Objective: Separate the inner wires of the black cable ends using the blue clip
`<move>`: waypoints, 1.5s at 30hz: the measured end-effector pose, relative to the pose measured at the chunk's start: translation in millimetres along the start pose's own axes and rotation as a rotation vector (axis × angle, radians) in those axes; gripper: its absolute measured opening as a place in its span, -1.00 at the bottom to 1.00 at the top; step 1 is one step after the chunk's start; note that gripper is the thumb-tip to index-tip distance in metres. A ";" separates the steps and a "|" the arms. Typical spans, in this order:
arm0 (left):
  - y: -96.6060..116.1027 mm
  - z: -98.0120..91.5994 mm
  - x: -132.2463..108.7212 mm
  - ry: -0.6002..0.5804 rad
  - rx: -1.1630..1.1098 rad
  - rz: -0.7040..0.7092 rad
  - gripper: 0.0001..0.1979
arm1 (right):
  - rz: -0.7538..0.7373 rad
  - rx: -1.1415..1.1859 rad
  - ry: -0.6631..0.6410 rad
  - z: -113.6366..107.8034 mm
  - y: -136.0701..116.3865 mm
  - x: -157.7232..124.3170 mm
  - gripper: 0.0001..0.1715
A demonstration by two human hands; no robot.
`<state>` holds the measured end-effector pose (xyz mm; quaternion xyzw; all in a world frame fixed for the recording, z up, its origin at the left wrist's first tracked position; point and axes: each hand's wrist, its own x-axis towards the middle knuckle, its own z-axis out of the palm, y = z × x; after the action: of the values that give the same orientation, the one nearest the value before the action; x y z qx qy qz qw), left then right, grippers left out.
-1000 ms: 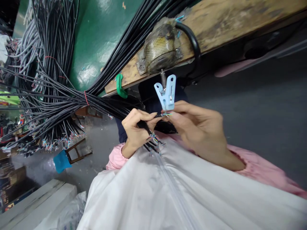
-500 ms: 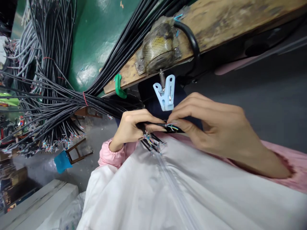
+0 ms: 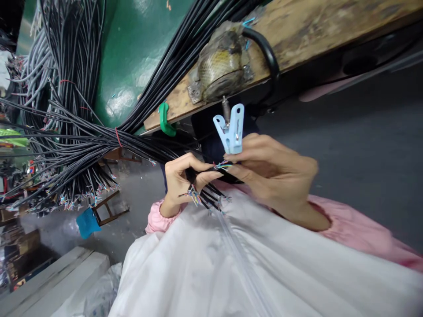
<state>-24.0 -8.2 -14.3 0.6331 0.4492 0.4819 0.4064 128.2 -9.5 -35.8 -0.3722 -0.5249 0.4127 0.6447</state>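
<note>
My left hand (image 3: 185, 178) is closed around a few black cables, pinching one between thumb and forefinger. From that cable's end, thin coloured wires (image 3: 222, 166) fan out to the right. My right hand (image 3: 271, 171) has its thumb and fingertips at the tips of these wires, closed on them. Just above the right fingertips hangs a light blue clothespin (image 3: 231, 132), fixed to a metal shaft on a tape-wrapped motor (image 3: 220, 66). Other cable ends with bare coloured strands (image 3: 194, 193) stick out below my left hand, over the white apron (image 3: 205, 259).
A bundle of black cables (image 3: 142, 143), tied with a red band, runs left from my hands. More cables (image 3: 72, 48) lie on the green tabletop (image 3: 128, 57). A green hook (image 3: 165, 119) sits on the wooden edge (image 3: 317, 35). A blue-seated stool (image 3: 87, 222) stands below left.
My right hand has moved slightly left and its fingers now meet the coloured wires. My left hand has drawn a little left, and the wire ends show more fully between the hands.
</note>
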 end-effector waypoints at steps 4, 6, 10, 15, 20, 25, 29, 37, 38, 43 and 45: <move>2.5 -0.1 0.4 -0.007 -0.025 -0.060 -0.61 | -0.046 0.080 0.098 13.8 11.6 -3.7 -0.93; 2.0 -0.1 -0.9 -0.013 -0.021 -0.074 -0.58 | -0.059 0.085 0.150 17.8 15.0 -4.8 -0.88; -1.0 -2.3 -4.1 -0.034 0.028 -0.130 -0.51 | -0.078 0.094 0.189 21.2 17.7 -6.1 -0.87; -6.8 -10.3 -0.7 -0.151 0.049 -0.066 -0.52 | -0.059 0.116 0.108 18.4 16.6 -5.9 -0.87; -6.9 -10.7 5.9 -0.198 0.023 0.108 -0.64 | 0.566 0.479 -0.257 4.0 -1.5 3.2 -0.48; -6.7 2.6 6.4 -0.092 0.076 0.293 -0.76 | 0.788 0.284 -0.464 -24.3 -16.1 23.5 -0.45; -12.7 12.6 7.1 0.027 0.024 0.385 -0.79 | 0.629 0.126 -0.279 -27.9 -8.7 41.9 -0.42; -24.7 26.4 5.0 0.258 0.004 0.263 -0.60 | 0.751 0.536 -0.161 14.1 8.8 61.9 -0.27; -25.7 28.3 4.7 0.274 0.023 0.235 -0.58 | 0.766 0.559 -0.160 15.7 9.5 61.5 -0.28; -19.9 37.5 13.2 0.347 0.056 0.367 -0.63 | 0.788 0.621 -0.194 14.3 8.4 58.8 -0.31; -15.0 39.9 17.6 0.386 0.077 0.455 -0.68 | 0.794 0.644 -0.242 13.4 8.4 58.1 -0.31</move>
<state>14.6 9.5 -32.4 0.6289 0.3827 0.6548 0.1708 120.1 47.9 -19.6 -0.2751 -0.2609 0.8057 0.4550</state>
